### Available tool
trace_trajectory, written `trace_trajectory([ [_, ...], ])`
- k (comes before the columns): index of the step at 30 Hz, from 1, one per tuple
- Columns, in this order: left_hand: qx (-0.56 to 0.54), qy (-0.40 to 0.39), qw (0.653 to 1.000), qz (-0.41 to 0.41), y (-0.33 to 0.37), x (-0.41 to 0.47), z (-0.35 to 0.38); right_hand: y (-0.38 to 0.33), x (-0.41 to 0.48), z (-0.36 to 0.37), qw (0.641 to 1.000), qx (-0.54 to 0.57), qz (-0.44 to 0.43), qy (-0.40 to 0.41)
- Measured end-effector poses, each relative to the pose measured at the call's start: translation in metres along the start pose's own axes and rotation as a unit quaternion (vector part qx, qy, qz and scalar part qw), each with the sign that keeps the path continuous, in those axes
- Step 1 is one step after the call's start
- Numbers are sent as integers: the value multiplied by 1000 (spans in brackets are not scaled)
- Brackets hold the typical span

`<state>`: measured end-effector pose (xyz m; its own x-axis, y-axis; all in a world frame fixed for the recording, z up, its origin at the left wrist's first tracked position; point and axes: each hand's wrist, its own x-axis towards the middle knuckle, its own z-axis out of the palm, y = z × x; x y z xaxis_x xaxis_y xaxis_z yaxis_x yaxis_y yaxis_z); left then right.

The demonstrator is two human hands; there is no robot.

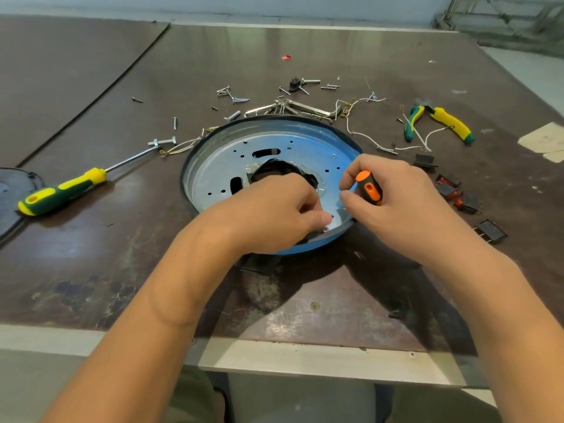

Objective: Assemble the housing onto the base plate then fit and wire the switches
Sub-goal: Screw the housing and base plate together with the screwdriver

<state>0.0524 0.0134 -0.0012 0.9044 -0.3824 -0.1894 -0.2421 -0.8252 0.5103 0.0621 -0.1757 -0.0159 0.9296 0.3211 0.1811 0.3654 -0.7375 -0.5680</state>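
A round blue housing (341, 138) lies at the table's centre, with a silver perforated base plate (274, 141) seated inside it. My right hand (396, 203) grips a small orange-and-black screwdriver (369, 187), held upright over the plate's near right rim. My left hand (274, 212) rests on the plate's near edge, fingertips pinched close to the screwdriver tip; whatever they pinch is hidden. Several black and red rocker switches (451, 190) lie to the right of the housing. White wires (375, 141) trail behind it.
A long yellow-green screwdriver (61, 192) lies at the left. Yellow-green pliers (439, 122) sit at the back right. Loose screws (232, 97) and hex keys (305, 106) are scattered behind the housing. A dark round cover (12, 190) pokes in at the left edge.
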Motion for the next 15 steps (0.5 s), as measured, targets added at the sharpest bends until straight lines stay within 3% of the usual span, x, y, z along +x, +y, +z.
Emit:
trace_trajectory([
  [2,-8,36,999,16,-4,-2,-4,-4,-2,-4,999,-36,-30,17],
  [5,34,153,987,34,-11,-2,-10,-17,-4,-11,990,-85,-108,36],
  [10,47,12,998,40,-17,-10,-11,-35,-6,-16,981,-130,-114,-92],
  [15,42,-34,997,46,-28,-22,-16,-38,-7,-29,963,-166,-90,-192],
])
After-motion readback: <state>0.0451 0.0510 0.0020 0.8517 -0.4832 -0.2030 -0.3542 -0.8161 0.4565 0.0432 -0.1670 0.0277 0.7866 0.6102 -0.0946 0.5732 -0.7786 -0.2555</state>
